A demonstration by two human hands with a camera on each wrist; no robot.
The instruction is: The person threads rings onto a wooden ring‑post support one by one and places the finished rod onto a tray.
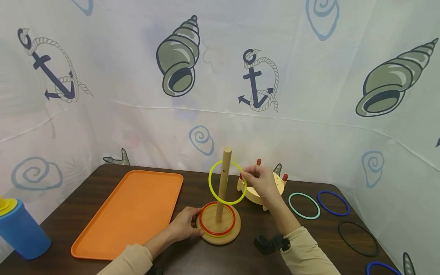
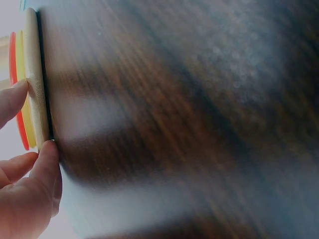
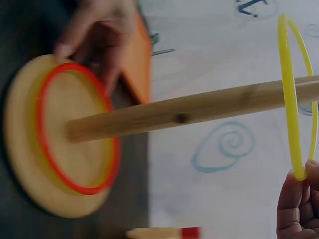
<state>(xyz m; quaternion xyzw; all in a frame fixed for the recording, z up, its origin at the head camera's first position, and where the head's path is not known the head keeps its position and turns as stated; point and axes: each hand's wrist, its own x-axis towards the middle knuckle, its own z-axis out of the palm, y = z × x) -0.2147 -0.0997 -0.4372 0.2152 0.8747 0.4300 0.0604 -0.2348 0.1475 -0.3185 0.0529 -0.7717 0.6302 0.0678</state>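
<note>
A wooden ring toss stand has a round base [image 1: 218, 239] and an upright peg [image 1: 224, 175]. My left hand [image 1: 183, 225] holds the base at its left edge, thumb and fingertips on the rim. Up on the peg, my right hand [image 1: 261, 183] pinches a yellow ring [image 1: 210, 185] at its right side; the ring stands tilted around the peg, below its top. In the right wrist view the peg passes through this yellow ring [image 3: 289, 99]. Around the peg's foot lies a red ring [image 3: 44, 134], stacked over another yellow ring [image 2: 21, 55] on the base.
An orange tray [image 1: 130, 214] lies left, beside a blue container [image 1: 24, 229] with a yellow lid. Behind my right hand stands a round wooden piece [image 1: 254, 195] with red-tipped pegs. At right lie a mint ring [image 1: 290, 200], blue ring [image 1: 319, 199] and black ring [image 1: 343, 238]. A patterned curtain hangs behind.
</note>
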